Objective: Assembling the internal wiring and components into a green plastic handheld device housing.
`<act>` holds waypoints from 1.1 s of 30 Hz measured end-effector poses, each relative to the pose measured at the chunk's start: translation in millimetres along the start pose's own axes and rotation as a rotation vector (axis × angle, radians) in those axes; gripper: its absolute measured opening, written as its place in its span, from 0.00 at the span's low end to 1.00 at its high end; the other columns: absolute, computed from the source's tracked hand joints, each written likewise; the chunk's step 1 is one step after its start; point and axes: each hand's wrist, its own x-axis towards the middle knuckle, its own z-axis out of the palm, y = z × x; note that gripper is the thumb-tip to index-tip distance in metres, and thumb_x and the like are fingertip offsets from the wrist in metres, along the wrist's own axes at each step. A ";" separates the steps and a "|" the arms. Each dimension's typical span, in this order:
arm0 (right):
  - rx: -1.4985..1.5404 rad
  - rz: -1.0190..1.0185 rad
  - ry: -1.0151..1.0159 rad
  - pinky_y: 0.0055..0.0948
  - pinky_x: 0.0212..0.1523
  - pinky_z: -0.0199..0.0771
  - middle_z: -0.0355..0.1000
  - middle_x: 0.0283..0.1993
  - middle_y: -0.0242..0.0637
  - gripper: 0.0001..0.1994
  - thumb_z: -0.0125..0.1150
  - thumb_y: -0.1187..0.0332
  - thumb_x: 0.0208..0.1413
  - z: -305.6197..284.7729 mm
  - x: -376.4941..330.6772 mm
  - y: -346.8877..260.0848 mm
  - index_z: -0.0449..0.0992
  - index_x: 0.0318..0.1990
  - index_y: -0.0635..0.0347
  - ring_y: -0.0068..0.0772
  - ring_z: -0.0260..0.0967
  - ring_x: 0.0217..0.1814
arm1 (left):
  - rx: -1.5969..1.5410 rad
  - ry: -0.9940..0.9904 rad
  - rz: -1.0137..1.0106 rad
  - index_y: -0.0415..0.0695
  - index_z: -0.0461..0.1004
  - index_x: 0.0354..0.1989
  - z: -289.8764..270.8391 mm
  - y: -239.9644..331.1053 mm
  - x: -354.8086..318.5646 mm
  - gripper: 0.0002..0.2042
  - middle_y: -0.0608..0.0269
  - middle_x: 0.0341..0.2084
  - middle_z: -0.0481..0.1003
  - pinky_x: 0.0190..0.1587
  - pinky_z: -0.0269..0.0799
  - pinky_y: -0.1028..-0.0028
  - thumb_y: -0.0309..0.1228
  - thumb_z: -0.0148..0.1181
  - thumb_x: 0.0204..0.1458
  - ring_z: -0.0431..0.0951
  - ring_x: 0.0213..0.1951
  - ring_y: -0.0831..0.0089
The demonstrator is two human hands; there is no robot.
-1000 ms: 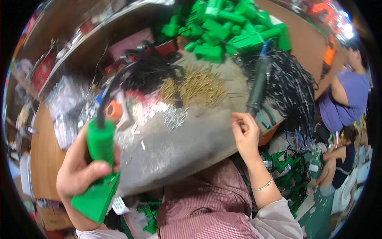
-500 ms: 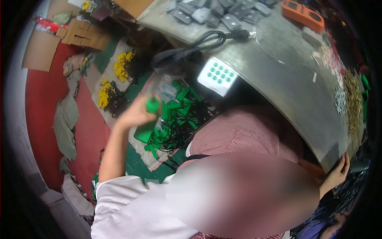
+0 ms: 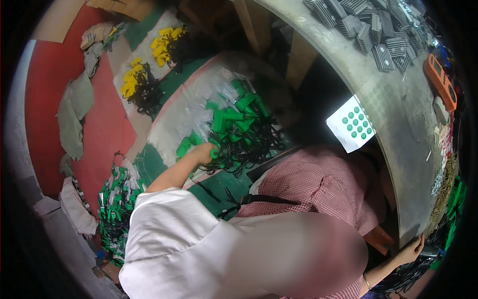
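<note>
My left hand (image 3: 202, 154) is stretched down to the floor at the near edge of a heap of green plastic tools (image 3: 230, 119) with black cords. Its fingers are closed round a green tool (image 3: 214, 153), whose rounded end shows past them; the rest is covered by the hand. Clear plastic wrapping (image 3: 199, 117) lies over the heap's left side. Over at the lower right, my right hand (image 3: 412, 250) rests on the near corner of the metal-topped table (image 3: 368, 60), fingers spread, holding nothing.
Finned grey metal blocks (image 3: 381, 35) and an orange meter (image 3: 441, 82) lie on the table. A white sheet with green dots (image 3: 351, 123) hangs at its edge. Yellow tools (image 3: 130, 84) and a second green pile (image 3: 117, 199) lie on the floor to the left.
My left hand has moved down onto the green heap with the green tool. My view has shifted, so the table sits further right and the black power cord is out of sight.
</note>
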 end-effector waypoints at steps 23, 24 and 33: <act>-0.030 -0.078 0.141 0.27 0.49 0.70 0.77 0.42 0.37 0.08 0.55 0.73 0.63 0.1 -30.8 -26.3 0.78 0.45 0.66 0.29 0.72 0.44 | -0.234 0.407 -0.358 0.48 0.81 0.43 10.6 9.0 99.2 0.13 0.47 0.40 0.80 0.49 0.75 0.57 0.34 0.60 0.50 0.80 0.45 0.49; 0.016 -0.069 0.100 0.27 0.48 0.70 0.77 0.42 0.37 0.08 0.54 0.74 0.62 7.9 -31.2 -35.6 0.78 0.45 0.66 0.29 0.72 0.43 | -0.299 0.791 -0.336 0.45 0.80 0.44 -33.0 -5.1 93.4 0.12 0.46 0.37 0.80 0.47 0.74 0.54 0.34 0.57 0.54 0.79 0.44 0.46; 0.014 -0.109 0.155 0.28 0.45 0.69 0.72 0.37 0.40 0.05 0.53 0.79 0.59 6.3 -49.1 -64.2 0.75 0.40 0.68 0.35 0.70 0.40 | -0.127 1.477 0.799 0.35 0.77 0.43 -452.8 376.5 -19.4 0.09 0.52 0.39 0.79 0.47 0.74 0.69 0.26 0.59 0.56 0.80 0.43 0.61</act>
